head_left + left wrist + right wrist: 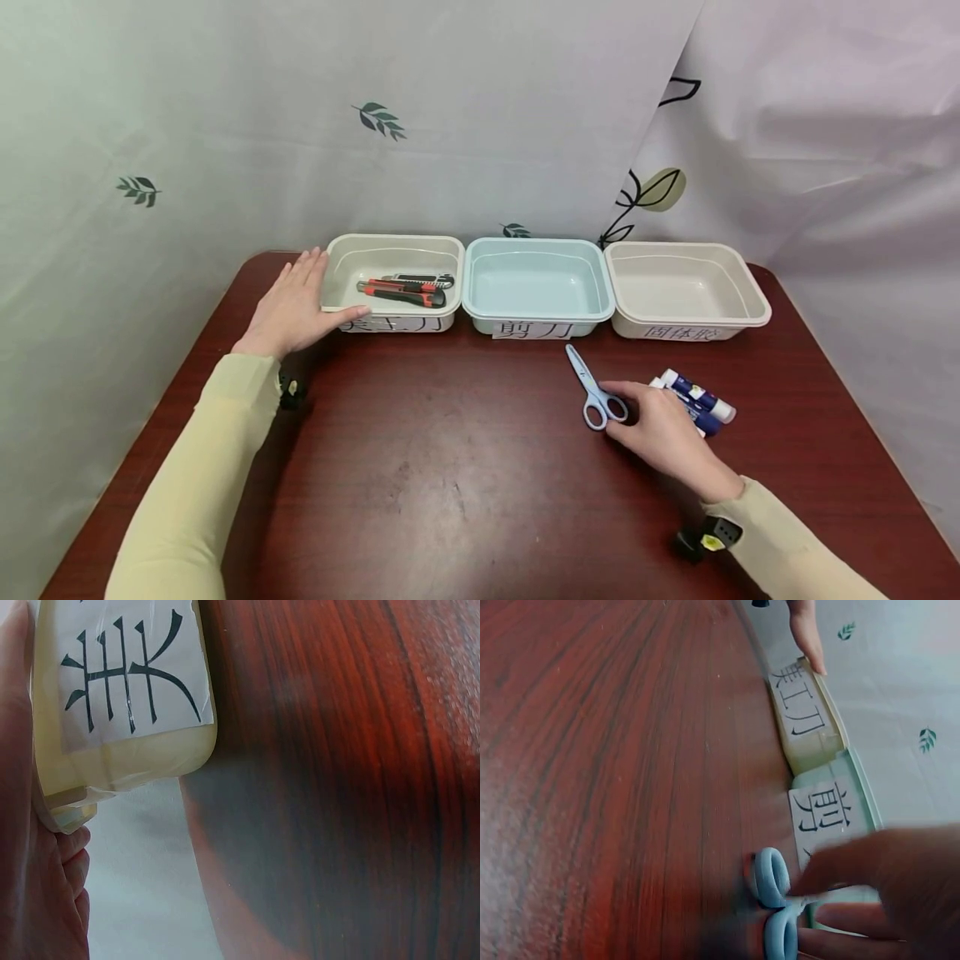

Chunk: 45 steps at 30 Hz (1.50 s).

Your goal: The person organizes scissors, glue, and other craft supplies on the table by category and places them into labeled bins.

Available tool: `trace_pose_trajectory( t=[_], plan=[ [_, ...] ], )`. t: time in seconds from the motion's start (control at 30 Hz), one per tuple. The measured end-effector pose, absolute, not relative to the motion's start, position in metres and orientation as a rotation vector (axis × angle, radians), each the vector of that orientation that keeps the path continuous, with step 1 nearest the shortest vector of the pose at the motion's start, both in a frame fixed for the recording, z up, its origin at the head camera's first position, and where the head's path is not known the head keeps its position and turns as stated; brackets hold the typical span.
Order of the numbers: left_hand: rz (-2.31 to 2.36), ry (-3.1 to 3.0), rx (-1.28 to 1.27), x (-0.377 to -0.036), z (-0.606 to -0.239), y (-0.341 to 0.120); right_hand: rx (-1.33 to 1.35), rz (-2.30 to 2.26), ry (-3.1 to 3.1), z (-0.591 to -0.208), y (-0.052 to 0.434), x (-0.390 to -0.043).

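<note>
While the head view takes in the whole dark red table point(465, 467), each wrist camera shows only a corner of it. From above, 3 bins stand in a row at the far edge: a cream bin point(393, 283) on the left holding utility knives point(405, 290), a pale blue bin point(536, 287) in the middle, and another cream bin point(686, 290) on the right.

The left hand point(294, 307) lies flat against the left wall of the first bin, fingers straight and together, thumb along its front rim. Only the left wrist view shows that contact closely: the palm point(30, 885) presses the bin's corner point(127, 757), and a paper label with a black character fills the bin's front.

The right hand point(663, 429) rests on the table near the front right, fingertips touching the handle loops of the light blue scissors point(595, 392), which lie flat with blades pointing toward the blue bin. The right wrist view shows the loops point(774, 904) under a bent finger point(840, 866), though blur keeps me from telling whether the fingers actually pinch them or merely rest there. That view also catches the 2 labelled bin fronts and the other hand's thumb point(806, 634) far off.

Glue sticks point(697, 400) lie just behind the right hand, seen from the head view alone.
</note>
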<state>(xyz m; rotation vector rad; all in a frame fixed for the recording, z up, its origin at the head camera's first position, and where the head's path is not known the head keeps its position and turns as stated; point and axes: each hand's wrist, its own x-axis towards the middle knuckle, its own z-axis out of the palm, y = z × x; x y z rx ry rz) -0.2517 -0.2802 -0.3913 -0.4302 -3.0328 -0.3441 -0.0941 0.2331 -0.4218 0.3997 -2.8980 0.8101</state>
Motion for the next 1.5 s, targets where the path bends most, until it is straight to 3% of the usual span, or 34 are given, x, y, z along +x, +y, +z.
trace_pose_trajectory(
  t=[0.57, 1.5],
  plan=[
    [-0.352, -3.033, -0.430, -0.252, -0.391, -0.280, 0.425, 0.575, -2.857, -0.428, 0.227, -0.100],
    [-0.363, -3.029, -0.434, -0.252, -0.391, -0.280, 0.486, 0.682, -2.856, -0.420, 0.236, -0.109]
  ],
)
